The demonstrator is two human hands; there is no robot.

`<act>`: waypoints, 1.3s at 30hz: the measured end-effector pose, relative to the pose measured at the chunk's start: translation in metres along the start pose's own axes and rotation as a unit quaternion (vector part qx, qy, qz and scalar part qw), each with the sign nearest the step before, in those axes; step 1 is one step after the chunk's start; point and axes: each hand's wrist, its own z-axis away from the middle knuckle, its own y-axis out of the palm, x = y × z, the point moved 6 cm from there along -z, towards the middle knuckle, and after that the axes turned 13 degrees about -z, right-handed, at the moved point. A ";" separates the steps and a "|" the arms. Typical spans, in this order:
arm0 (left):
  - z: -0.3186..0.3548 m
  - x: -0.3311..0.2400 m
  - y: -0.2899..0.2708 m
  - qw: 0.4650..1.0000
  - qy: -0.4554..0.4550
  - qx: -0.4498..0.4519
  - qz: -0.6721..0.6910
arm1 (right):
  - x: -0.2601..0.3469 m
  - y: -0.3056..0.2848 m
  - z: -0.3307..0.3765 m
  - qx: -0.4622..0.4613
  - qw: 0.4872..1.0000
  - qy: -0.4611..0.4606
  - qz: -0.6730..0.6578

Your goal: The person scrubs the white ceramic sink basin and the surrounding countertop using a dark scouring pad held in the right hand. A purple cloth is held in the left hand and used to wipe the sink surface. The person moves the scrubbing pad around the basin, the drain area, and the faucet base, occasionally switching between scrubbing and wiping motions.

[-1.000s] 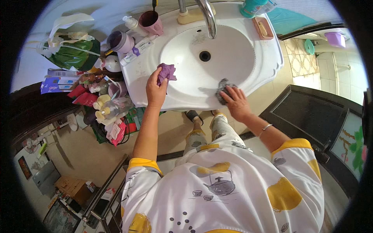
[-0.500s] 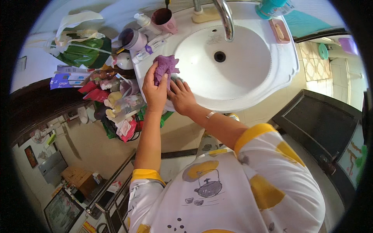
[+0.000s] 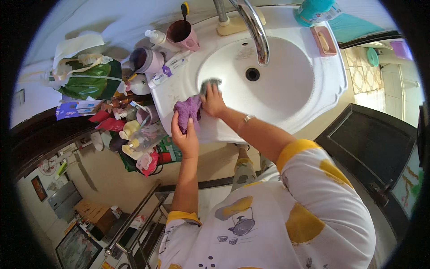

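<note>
Left hand [image 3: 186, 136] gripped the purple cloth [image 3: 187, 112] at frame centre-left on the washbasin rim [image 3: 179, 92] — right hand [image 3: 212, 101] pressed a grey sponge [image 3: 210, 84] just beside it, having slid slightly further up the rim.

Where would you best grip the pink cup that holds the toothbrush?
Grip the pink cup around its body from the basin side. It stands upright, and bottles crowd its far side. The toothbrush sticks out of its mouth, so a rim grip from above looks awkward.
</note>
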 end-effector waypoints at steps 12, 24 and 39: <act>-0.025 -0.031 0.095 0.916 0.214 0.235 -0.245 | -0.102 -0.227 0.066 0.265 0.855 0.024 0.444; -0.007 -0.042 0.084 0.927 0.221 0.236 -0.189 | -0.088 -0.127 0.103 0.331 0.899 -0.113 0.263; 0.012 -0.016 0.058 0.974 0.138 0.146 -0.101 | -0.128 -0.145 0.006 0.188 0.910 -0.008 0.370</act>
